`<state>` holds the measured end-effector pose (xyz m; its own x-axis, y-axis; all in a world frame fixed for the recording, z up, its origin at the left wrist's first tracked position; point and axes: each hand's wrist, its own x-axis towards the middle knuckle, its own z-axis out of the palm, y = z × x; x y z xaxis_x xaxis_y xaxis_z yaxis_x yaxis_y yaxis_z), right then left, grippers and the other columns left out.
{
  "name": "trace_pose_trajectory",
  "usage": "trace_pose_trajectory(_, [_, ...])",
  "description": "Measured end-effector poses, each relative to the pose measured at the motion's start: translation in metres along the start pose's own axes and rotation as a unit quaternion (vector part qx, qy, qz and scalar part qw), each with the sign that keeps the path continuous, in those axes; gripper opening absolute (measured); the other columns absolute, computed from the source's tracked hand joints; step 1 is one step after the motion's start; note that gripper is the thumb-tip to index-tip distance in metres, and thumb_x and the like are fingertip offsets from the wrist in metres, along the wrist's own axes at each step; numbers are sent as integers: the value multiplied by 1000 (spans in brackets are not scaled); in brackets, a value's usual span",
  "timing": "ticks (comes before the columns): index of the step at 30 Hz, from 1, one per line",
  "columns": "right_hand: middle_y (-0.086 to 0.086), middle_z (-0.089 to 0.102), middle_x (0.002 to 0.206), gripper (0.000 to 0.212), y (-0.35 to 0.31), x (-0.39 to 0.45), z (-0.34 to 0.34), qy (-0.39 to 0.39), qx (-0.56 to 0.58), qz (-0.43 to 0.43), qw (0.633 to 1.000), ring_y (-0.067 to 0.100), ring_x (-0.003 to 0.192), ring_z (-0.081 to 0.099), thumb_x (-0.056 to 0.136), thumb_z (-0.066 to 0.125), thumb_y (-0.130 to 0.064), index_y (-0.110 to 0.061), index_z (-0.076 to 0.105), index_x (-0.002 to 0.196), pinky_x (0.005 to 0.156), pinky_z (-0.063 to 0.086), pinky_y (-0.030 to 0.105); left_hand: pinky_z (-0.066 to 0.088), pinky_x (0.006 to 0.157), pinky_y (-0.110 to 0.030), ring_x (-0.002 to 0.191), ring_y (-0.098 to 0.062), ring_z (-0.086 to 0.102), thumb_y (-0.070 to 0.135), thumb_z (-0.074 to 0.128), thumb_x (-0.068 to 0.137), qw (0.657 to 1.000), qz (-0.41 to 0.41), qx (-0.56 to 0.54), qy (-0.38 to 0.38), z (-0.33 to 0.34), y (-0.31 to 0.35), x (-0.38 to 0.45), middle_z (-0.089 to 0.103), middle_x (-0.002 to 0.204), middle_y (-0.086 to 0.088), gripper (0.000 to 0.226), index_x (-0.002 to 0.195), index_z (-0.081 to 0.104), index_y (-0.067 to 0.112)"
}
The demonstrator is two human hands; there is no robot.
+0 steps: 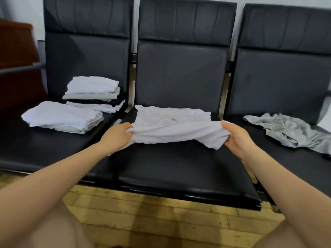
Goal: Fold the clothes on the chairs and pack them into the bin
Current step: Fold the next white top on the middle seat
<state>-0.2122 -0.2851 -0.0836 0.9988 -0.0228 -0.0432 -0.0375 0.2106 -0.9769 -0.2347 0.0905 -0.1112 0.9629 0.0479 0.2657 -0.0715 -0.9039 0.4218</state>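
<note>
On the left chair seat (35, 149) sit two stacks of folded clothes (93, 94). On the middle seat, the left hand (117, 136) and right hand (236, 138) each grip a near corner of the white shirt (172, 126), mid-fold. The next move looks like carrying that edge far, keeping corners level. A crumpled grey garment (290, 131) waits on the right chair. No bin shows.

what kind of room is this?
Likely a waiting area or office lobby, not a home: a row of linked black padded chairs against a plain wall, on a worn wood-block floor.
</note>
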Motion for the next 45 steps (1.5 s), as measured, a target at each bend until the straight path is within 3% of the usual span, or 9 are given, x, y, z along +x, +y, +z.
trace_pose_trajectory(4, [17,59,131,38,2,-2,7,28,-22,22,999,31,121,56,98,52,-15,0,53,132,106,43,43,38,81,-29,105,-31,57,13,40,98,994,-62,-84,16,-3,-1,3,63,114,-14,26,109,61,4])
trace_pose_trajectory(8, [12,64,124,32,1,-5,13,76,-42,44,995,29,113,60,94,59,-19,-7,62,124,88,51,35,42,81,-32,96,-22,58,14,45,95,992,14,-124,-2,-15,3,-11,66,100,-2,20,98,64,15])
trace_pose_trajectory(12, [11,67,118,12,3,-7,8,128,-92,17,987,27,107,62,90,63,-20,-19,69,101,95,49,37,45,80,-32,90,-17,59,21,50,95,995,69,-55,-42,-28,2,-27,67,94,3,15,97,65,20])
trace_pose_trajectory(21, [14,63,122,32,18,-43,-26,104,-176,-8,979,32,112,60,94,60,-21,-10,61,124,100,48,46,44,73,-25,86,-19,60,24,53,96,995,43,-80,-37,-53,-22,-68,66,87,1,14,90,65,22])
trace_pose_trajectory(25, [15,67,111,22,17,-60,-29,62,-223,-4,973,29,104,62,92,62,-22,-7,66,107,95,49,42,35,69,-4,86,-5,53,19,45,99,990,47,-131,-15,-55,-10,-77,62,94,8,17,97,61,22])
trace_pose_trajectory(28, [9,70,96,25,9,-64,-28,58,-240,-2,969,25,89,63,88,65,-29,-7,69,97,78,50,35,40,75,-11,87,4,55,19,43,99,979,78,-184,-44,-55,8,-81,63,96,15,21,95,61,30])
trace_pose_trajectory(33, [2,68,90,10,-6,-54,-29,125,-226,-24,966,21,85,61,86,62,-24,-18,70,83,83,48,36,42,76,-16,88,-7,59,34,50,97,985,126,-91,-74,-61,22,-59,68,93,3,25,92,68,17])
trace_pose_trajectory(38, [5,67,100,16,-16,-34,-27,74,-281,-32,956,24,93,61,92,55,-17,-18,71,96,76,48,34,35,58,-12,60,-10,45,45,60,89,989,82,-33,-122,-50,15,-25,49,65,0,47,72,56,2])
trace_pose_trajectory(45, [10,63,121,33,-6,18,-27,103,-207,-11,973,29,112,59,93,58,-17,-10,62,125,102,45,46,36,59,-19,69,-13,51,32,58,93,992,33,-66,-98,-12,3,25,57,70,3,30,67,59,16])
